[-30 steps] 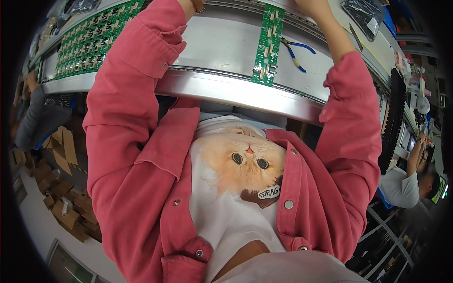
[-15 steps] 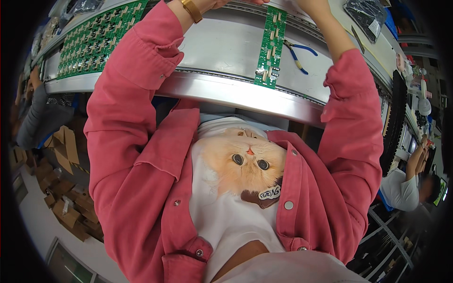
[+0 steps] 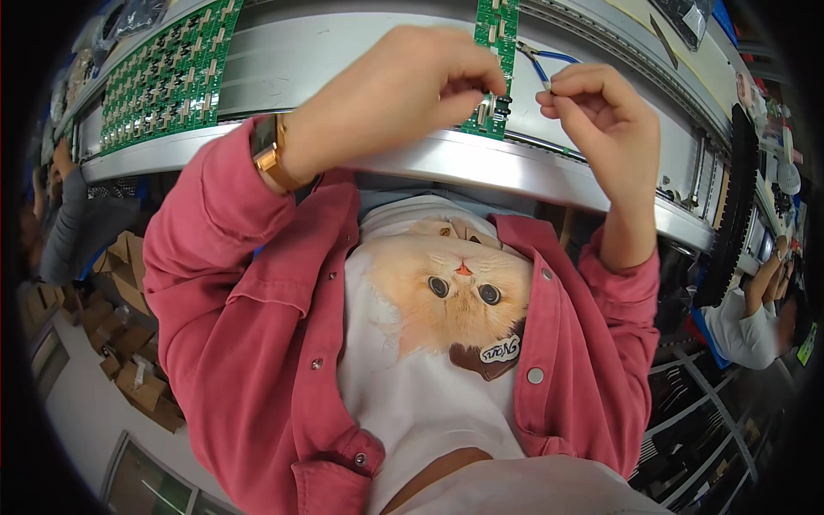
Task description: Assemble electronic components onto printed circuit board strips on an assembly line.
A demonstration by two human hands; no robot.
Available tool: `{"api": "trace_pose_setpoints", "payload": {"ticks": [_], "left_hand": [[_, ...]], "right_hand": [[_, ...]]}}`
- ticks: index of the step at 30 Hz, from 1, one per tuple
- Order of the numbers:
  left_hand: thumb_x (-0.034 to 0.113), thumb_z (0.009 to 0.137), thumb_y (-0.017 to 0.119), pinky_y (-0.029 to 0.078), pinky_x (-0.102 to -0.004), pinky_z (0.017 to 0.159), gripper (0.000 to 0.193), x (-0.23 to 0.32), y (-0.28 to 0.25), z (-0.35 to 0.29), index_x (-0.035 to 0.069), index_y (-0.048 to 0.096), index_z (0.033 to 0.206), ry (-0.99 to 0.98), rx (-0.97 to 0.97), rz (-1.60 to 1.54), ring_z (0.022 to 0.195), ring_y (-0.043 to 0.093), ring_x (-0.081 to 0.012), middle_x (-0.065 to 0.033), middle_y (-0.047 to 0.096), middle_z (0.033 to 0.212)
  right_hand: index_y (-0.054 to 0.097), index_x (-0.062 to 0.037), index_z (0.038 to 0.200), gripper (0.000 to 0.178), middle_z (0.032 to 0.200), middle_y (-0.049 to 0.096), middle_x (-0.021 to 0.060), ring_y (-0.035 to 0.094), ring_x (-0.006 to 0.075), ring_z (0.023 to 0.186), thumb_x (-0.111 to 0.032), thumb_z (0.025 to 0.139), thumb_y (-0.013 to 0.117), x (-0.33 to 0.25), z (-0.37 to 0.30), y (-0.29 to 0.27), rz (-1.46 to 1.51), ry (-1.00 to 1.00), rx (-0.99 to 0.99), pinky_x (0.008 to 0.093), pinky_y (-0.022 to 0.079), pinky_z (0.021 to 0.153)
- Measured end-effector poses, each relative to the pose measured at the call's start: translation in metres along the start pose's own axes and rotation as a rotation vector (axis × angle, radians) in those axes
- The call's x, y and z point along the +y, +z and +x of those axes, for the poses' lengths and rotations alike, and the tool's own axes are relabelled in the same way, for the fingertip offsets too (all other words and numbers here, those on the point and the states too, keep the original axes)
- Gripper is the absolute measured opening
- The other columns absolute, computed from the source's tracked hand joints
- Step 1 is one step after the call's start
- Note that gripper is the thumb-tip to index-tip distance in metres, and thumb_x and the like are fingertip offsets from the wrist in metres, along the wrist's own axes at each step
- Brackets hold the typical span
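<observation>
A narrow green circuit board strip [image 3: 485, 124] with pale connectors and dark parts lies across the metal rail track. My left hand [image 3: 399, 90], with a gold-banded watch at the wrist, is curled over its left side, fingertips close to the dark parts near the strip's front end. What those fingers hold, if anything, is hidden. To the right of the strip, my right hand [image 3: 614, 124] is raised with thumb and forefinger pinched together; a tiny dark bit shows at the tips, too small to name. Blue-handled pliers [image 3: 541, 64] lie behind it, partly covered.
A large panel of green circuit boards [image 3: 163, 81] lies on the track at the left. The metal front edge [image 3: 412, 159] runs before my body. A black toothed strip [image 3: 730, 206] stands at the right. Co-workers' arms show at both sides; cardboard boxes [image 3: 137, 352] are at lower left.
Both hands have come back toward me from the far side of the track. They are now on either side of the board strip's near end, fingers closed.
</observation>
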State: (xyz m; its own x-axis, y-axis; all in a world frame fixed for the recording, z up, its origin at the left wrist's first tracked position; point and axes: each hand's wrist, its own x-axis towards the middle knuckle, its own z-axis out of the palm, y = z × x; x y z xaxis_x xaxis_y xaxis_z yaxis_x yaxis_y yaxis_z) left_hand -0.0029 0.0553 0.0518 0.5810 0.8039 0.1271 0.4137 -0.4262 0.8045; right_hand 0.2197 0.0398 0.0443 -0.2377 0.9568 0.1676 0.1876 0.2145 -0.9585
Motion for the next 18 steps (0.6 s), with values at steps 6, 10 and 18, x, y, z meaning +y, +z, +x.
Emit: {"api": "trace_pose_setpoints", "payload": {"ticks": [6,10,18], "left_hand": [[-0.004,0.074,0.061,0.043,-0.0225,0.057,0.019,-0.001,0.021,-0.015,0.006,0.067,0.09,0.082,0.041,0.152,0.062,0.054,-0.0138,-0.0028,0.063,0.085],[-0.002,0.075,0.062,0.044,-0.0238,0.059,0.018,-0.005,0.029,-0.018,0.007,0.066,0.089,0.045,0.036,0.212,0.063,0.054,-0.0145,-0.0021,0.063,0.085],[0.007,0.074,0.066,0.044,-0.0281,0.071,0.014,-0.012,0.032,-0.016,0.01,0.064,0.088,0.118,0.048,0.507,0.069,0.057,-0.0173,0.0,0.064,0.087]], "right_hand": [[0.062,0.0052,0.094,0.015,0.099,0.062,0.0102,0.062,0.0176,0.079,0.009,0.081,0.056,0.026,-0.021,0.01,0.122,0.137,0.078,0.0223,0.05,0.074],[0.062,0.0052,0.097,0.017,0.096,0.062,0.0106,0.063,0.0179,0.081,0.009,0.081,0.056,0.031,-0.022,0.013,0.036,0.092,0.092,0.0233,0.051,0.076],[0.061,0.006,0.1,0.02,0.094,0.064,0.0118,0.064,0.0164,0.08,0.01,0.081,0.054,0.022,-0.022,0.017,0.314,0.175,0.163,0.0239,0.052,0.076]]}}
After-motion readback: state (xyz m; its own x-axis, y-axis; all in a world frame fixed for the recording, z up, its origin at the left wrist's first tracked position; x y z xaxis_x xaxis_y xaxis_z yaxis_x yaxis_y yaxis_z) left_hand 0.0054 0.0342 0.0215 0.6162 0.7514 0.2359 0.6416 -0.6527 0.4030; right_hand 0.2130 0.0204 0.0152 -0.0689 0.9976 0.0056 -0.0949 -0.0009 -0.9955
